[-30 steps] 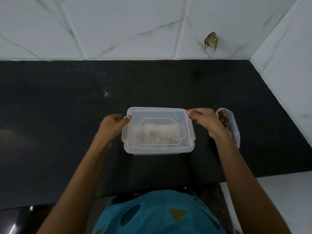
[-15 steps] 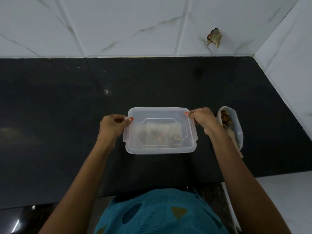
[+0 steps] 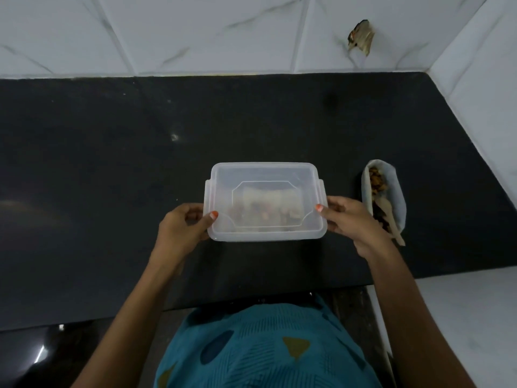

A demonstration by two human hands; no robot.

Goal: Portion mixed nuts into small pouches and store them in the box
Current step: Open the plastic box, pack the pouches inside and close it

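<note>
- A teal garment with darker ovals and olive triangles [image 3: 265, 348] is filling the near edge of the view; both bare forearms are reaching forward from it.
- The left hand [image 3: 181, 231] is gripping the near left side of a translucent rectangular plastic box [image 3: 263, 173]. Its thumb, with an orange-painted nail, is pressing on the lid's corner, and its fingers are curling in against the side.
- The right hand [image 3: 349, 219] is gripping the near right side in the same way, with an orange-nailed thumb on the lid and the fingers wrapping the edge.
- The box is sitting centred in front of the person, over the black stone counter [image 3: 112, 163] and close to its near edge. Whether it is resting on the stone or being held just above it cannot be told.
- The lid is on. It is showing a raised eight-sided outline in the middle and a clip flap on each short side.
- Small whitish pouches [image 3: 265, 203] with brown and reddish bits are showing through the lid, blurred.
- Just right of the right hand, a white oval bowl [image 3: 398, 197] is standing on the counter, apart from the box. It is holding mixed brown nuts [image 3: 377, 182] and a pale wooden spoon [image 3: 391, 222], whose handle is sticking out over the near rim.
- White grey-veined wall tiles [image 3: 195, 32] are running behind the counter and down its right side.
- A small brown scrap [image 3: 361, 37] is clinging to the back tiles; what it is cannot be told.
</note>
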